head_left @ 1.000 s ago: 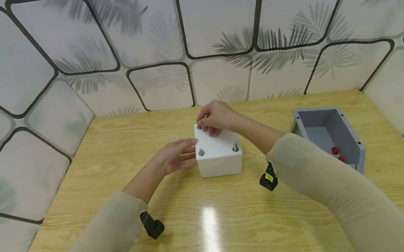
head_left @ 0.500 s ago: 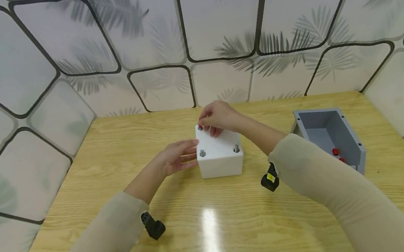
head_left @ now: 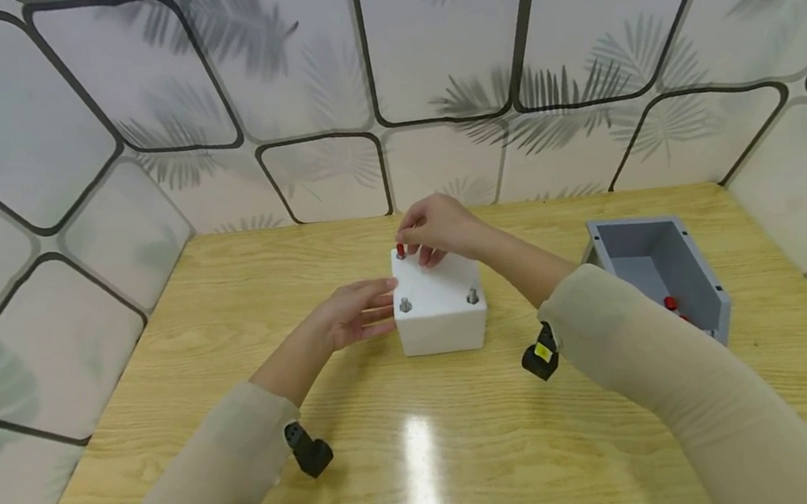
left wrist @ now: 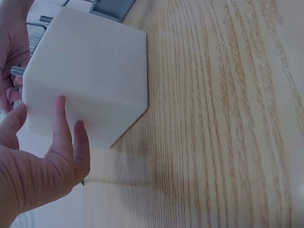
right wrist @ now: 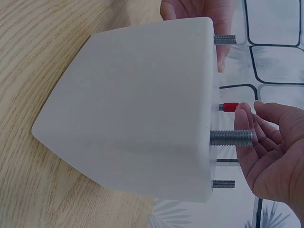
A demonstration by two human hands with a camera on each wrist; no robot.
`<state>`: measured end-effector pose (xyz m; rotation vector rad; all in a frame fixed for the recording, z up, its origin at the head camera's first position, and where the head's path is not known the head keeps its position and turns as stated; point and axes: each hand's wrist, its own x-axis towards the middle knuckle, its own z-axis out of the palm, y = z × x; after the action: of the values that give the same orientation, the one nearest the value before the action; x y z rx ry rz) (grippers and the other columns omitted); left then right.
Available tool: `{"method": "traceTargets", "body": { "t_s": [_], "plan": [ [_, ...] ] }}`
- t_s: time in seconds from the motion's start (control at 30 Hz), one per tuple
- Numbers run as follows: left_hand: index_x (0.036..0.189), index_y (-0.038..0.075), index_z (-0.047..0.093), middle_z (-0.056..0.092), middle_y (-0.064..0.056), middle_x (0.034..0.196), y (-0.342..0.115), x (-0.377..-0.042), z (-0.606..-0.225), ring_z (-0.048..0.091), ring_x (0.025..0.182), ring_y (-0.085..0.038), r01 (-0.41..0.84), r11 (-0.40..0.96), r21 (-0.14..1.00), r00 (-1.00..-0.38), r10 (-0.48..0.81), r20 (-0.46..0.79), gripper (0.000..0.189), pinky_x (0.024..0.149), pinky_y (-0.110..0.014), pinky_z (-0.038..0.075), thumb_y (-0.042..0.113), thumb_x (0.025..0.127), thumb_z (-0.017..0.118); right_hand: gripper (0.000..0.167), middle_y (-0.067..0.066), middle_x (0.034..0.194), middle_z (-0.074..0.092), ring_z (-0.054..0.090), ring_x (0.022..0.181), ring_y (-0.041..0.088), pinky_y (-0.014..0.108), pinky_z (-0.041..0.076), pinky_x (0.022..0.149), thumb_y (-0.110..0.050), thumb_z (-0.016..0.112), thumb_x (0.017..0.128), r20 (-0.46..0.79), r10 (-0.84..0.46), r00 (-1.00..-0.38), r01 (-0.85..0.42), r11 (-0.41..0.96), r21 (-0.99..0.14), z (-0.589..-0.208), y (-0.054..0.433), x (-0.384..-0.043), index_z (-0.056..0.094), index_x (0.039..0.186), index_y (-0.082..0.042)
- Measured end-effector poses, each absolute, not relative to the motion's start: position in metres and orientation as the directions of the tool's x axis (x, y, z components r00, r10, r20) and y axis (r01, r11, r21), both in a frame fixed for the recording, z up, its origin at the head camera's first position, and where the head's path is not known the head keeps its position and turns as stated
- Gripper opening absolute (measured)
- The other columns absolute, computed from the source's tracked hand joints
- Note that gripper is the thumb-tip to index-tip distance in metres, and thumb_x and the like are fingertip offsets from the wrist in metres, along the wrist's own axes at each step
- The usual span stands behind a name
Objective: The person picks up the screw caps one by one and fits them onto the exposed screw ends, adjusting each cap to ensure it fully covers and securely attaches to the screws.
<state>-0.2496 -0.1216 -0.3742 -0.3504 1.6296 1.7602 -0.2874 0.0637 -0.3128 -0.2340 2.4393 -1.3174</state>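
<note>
A white block [head_left: 443, 327] stands on the table with threaded metal studs [right wrist: 231, 137] rising from its top corners. On the far left stud sits a small red cap [head_left: 400, 250], its sides largely exposed. My right hand [head_left: 438, 227] hovers over that corner, fingertips right at the cap's outer end. In the right wrist view the thumb [right wrist: 266, 109] stands a little apart from the index finger, past the cap. Against the block's left side rests my left hand [head_left: 354, 317], its fingers [left wrist: 61, 118] extended and thumb near the top edge.
To the right stands a grey bin [head_left: 637, 242] with red caps [head_left: 670, 303] inside, partly hidden by the right sleeve. The wooden table [head_left: 357, 493] meets a patterned backdrop [head_left: 438, 37] at its back and sides. Small black cameras [head_left: 540, 357] hang at both wrists.
The red cap, hidden under the right fingers a second ago, now shows on the far left stud. The right fingertips have risen slightly off it. The left hand and block hold still.
</note>
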Motion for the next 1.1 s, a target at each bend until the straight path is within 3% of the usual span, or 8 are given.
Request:
{"method": "traceTargets", "body": {
  "t_s": [0.63,1.1],
  "plan": [
    [0.143,0.011,0.035,0.047,-0.013,0.137,-0.121,-0.249,-0.377,0.048,0.124,-0.026,-0.642,0.032,0.766,-0.722,0.31,-0.619,0.061,0.098,-0.036,0.048,0.031,0.092,0.061,0.023,0.012,0.084,0.066,0.062,0.059,0.017,0.033,0.058,0.059,-0.019,0.063,0.092,-0.136,-0.32,-0.938,-0.039,0.485,-0.874,-0.309,0.081,-0.275,0.065,0.105,-0.001],
    [0.141,0.011,0.037,0.048,-0.012,0.135,-0.122,-0.247,-0.381,0.05,0.121,-0.026,-0.636,0.024,0.771,-0.735,0.286,-0.615,0.059,0.097,-0.035,0.049,0.031,0.091,0.062,0.022,0.022,0.092,0.066,0.063,0.061,0.019,0.039,0.059,0.063,-0.022,0.063,0.092,-0.094,-0.299,-0.949,-0.055,0.454,-0.889,-0.3,0.096,-0.26,0.066,0.105,-0.004]
  ]
}}
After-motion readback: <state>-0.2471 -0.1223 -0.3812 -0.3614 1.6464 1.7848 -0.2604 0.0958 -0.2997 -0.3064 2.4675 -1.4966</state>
